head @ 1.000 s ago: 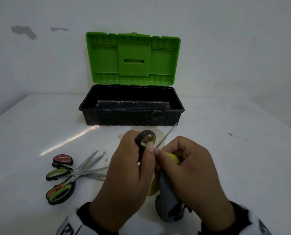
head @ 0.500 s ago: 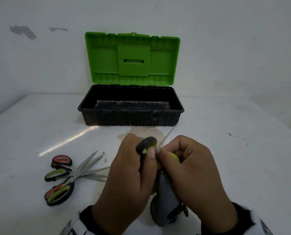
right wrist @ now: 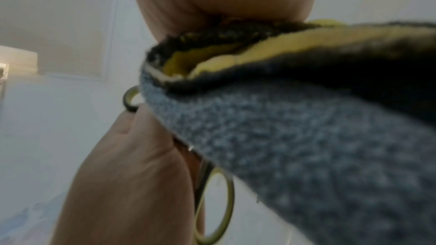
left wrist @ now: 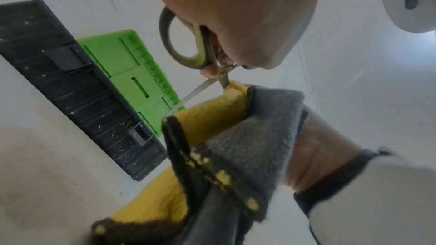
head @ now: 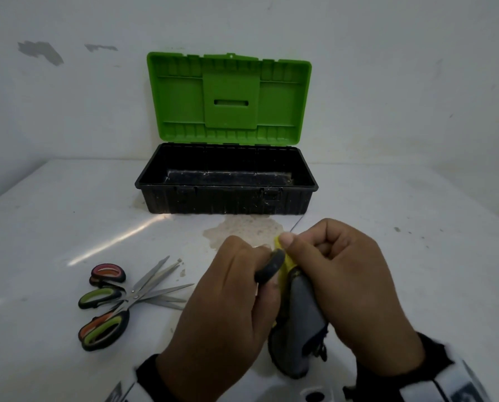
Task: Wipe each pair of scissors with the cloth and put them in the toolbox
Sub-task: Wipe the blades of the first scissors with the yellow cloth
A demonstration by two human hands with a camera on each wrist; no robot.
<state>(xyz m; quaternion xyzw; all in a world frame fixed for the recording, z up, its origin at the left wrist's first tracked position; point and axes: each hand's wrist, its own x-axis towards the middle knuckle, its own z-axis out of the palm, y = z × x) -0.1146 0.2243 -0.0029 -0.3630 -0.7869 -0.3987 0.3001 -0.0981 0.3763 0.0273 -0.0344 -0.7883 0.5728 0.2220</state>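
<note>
White wall (head: 387, 68) with chipped grey patches (head: 40, 52), white table (head: 53, 221) — stained, glare streak

Both hands, left (head: 228, 309) and right (head: 347, 285), fingers curled, touching.

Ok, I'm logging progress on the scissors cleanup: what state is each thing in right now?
toolbox: lid up, nothing visible inside.
held scissors: gripped at the handles by the left hand, blades parted, one inside the cloth.
cloth: folded around that blade, gripped by the right hand.
scissors on the table: piled together left of the hands, blades parted.
</note>
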